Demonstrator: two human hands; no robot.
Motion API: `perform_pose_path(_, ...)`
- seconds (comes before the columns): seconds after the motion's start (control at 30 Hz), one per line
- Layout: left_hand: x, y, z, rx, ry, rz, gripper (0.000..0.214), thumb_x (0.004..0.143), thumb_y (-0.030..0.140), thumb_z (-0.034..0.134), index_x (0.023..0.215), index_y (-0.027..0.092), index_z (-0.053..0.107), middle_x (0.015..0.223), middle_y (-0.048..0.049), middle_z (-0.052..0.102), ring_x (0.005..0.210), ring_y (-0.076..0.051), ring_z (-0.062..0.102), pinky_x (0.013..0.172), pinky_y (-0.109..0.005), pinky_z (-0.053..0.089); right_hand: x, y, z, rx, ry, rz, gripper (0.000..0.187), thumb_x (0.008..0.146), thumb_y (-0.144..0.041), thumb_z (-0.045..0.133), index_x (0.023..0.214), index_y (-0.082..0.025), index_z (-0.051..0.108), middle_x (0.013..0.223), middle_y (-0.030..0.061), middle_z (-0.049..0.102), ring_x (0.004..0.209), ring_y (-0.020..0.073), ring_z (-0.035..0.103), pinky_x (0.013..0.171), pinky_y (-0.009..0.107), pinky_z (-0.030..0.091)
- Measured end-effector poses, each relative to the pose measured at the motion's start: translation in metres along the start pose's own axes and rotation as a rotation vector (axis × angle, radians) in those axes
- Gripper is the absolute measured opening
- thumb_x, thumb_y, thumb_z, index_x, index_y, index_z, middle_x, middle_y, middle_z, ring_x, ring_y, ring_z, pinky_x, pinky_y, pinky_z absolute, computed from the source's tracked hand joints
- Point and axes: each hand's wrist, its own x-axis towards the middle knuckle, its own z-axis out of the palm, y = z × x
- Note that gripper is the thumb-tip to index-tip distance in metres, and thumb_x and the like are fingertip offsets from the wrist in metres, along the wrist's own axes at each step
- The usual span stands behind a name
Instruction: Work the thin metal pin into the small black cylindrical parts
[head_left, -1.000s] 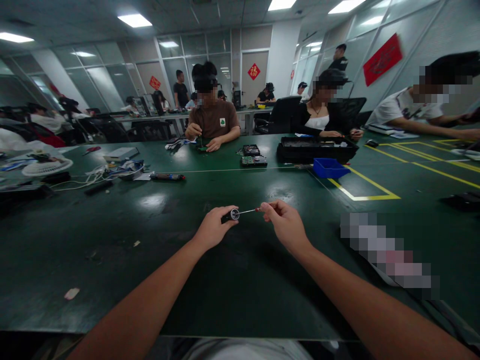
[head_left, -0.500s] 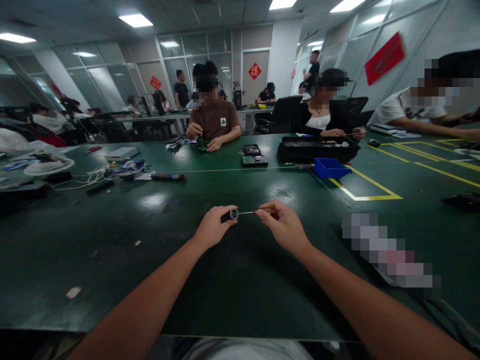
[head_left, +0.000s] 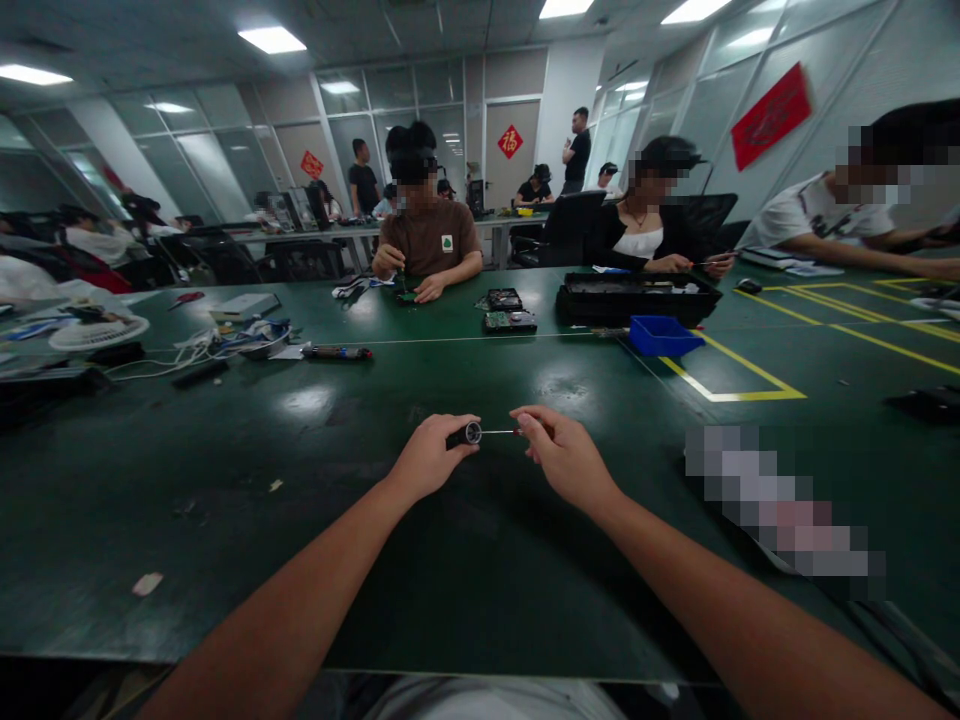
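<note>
Over the middle of the green table, my left hand (head_left: 431, 455) is closed around a short black cylinder (head_left: 471, 433) with a silver ring at its end, which looks like a small flashlight. Its open end faces me and slightly right. My right hand (head_left: 559, 448) pinches a screwdriver (head_left: 499, 432) by its reddish handle, mostly hidden by the fingers. The thin metal shaft points left and its tip meets the cylinder's rim; whether it enters anything there cannot be made out.
A blue bin (head_left: 664, 336) stands beside a long black casing (head_left: 637, 298) ahead right. Opened hard drives (head_left: 510, 321) lie at centre back. A pen-like tool (head_left: 337, 353) and cables (head_left: 199, 350) are at left. A blurred-out object (head_left: 780, 510) lies near my right arm. Co-workers sit opposite.
My left hand and the cylinder have shifted slightly right. The right hand's fingers have moved around the screwdriver handle, the index finger now more extended. A standing person in the background moved left.
</note>
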Motion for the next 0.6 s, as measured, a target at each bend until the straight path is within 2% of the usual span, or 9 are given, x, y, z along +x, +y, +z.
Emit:
perform_pose_path(0.07, 0.0000, 0.0005, -0.0005, 0.001, 0.002, -0.010, 0.039, 0.086, 0.023, 0.068, 0.125, 0.027, 0.065, 0.113, -0.0044, 0.070, 0.106, -0.025, 0.060, 0.096, -0.041, 0.045, -0.0002, 0.0015, 0.0005, 0.007, 0.008, -0.029, 0.030, 0.092, -0.042, 0.052, 0.113, -0.024, 0.065, 0.071, -0.0006, 0.062, 0.061, 0.0185, 0.059, 0.057, 0.032, 0.044)
perform_pose_path(0.13, 0.0002, 0.0000, -0.0008, 0.004, 0.018, -0.014, 0.040, 0.086, 0.024, 0.068, 0.126, 0.027, 0.064, 0.115, -0.0045, 0.070, 0.107, -0.025, 0.060, 0.096, -0.041, 0.045, -0.0004, 0.0023, 0.0006, 0.013, 0.016, -0.057, 0.027, 0.091, -0.039, 0.054, 0.112, -0.025, 0.062, 0.074, -0.0008, 0.061, 0.066, 0.0188, 0.060, 0.062, 0.033, 0.046)
perform_pose_path(0.27, 0.0000, -0.0019, 0.0001, 0.004, 0.019, 0.003, 0.040, 0.086, 0.024, 0.068, 0.126, 0.026, 0.064, 0.115, -0.0044, 0.070, 0.107, -0.024, 0.060, 0.096, -0.041, 0.045, -0.0007, 0.0014, -0.0004, 0.037, -0.026, -0.053, 0.018, 0.092, -0.036, 0.052, 0.098, -0.024, 0.063, 0.072, -0.0014, 0.059, 0.067, 0.0177, 0.058, 0.063, 0.032, 0.045)
perform_pose_path(0.33, -0.0005, -0.0017, 0.0010, 0.003, 0.007, 0.008, 0.040, 0.086, 0.024, 0.068, 0.126, 0.026, 0.064, 0.114, -0.0046, 0.070, 0.107, -0.024, 0.060, 0.096, -0.041, 0.045, -0.0006, 0.0010, -0.0007, 0.040, -0.042, -0.024, 0.026, 0.095, -0.042, 0.046, 0.089, -0.023, 0.064, 0.065, -0.0022, 0.055, 0.060, 0.0170, 0.054, 0.059, 0.032, 0.043)
perform_pose_path(0.4, -0.0009, -0.0006, 0.0016, 0.002, -0.004, 0.007, 0.041, 0.086, 0.024, 0.069, 0.126, 0.026, 0.064, 0.115, -0.0049, 0.070, 0.107, -0.025, 0.060, 0.096, -0.041, 0.045, -0.0005, 0.0017, -0.0002, 0.055, -0.012, 0.001, 0.032, 0.096, -0.046, 0.042, 0.089, -0.023, 0.064, 0.061, -0.0025, 0.052, 0.056, 0.0167, 0.052, 0.055, 0.031, 0.042)
perform_pose_path(0.47, -0.0012, 0.0010, 0.0018, -0.002, -0.016, 0.008, 0.041, 0.086, 0.025, 0.068, 0.126, 0.027, 0.064, 0.115, -0.0051, 0.069, 0.107, -0.025, 0.060, 0.097, -0.041, 0.045, -0.0002, 0.0036, 0.0009, 0.097, 0.052, 0.009, 0.027, 0.095, -0.045, 0.045, 0.095, -0.024, 0.061, 0.066, -0.0020, 0.056, 0.057, 0.0169, 0.053, 0.055, 0.031, 0.042)
perform_pose_path(0.6, -0.0009, 0.0027, 0.0011, -0.008, 0.002, 0.005, 0.039, 0.087, 0.025, 0.067, 0.126, 0.027, 0.064, 0.115, -0.0047, 0.069, 0.108, -0.025, 0.060, 0.098, -0.042, 0.045, 0.0016, 0.0065, 0.0036, 0.204, 0.133, -0.025, 0.018, 0.087, -0.039, 0.058, 0.096, -0.023, 0.056, 0.081, 0.0011, 0.064, 0.071, 0.0179, 0.059, 0.066, 0.032, 0.047)
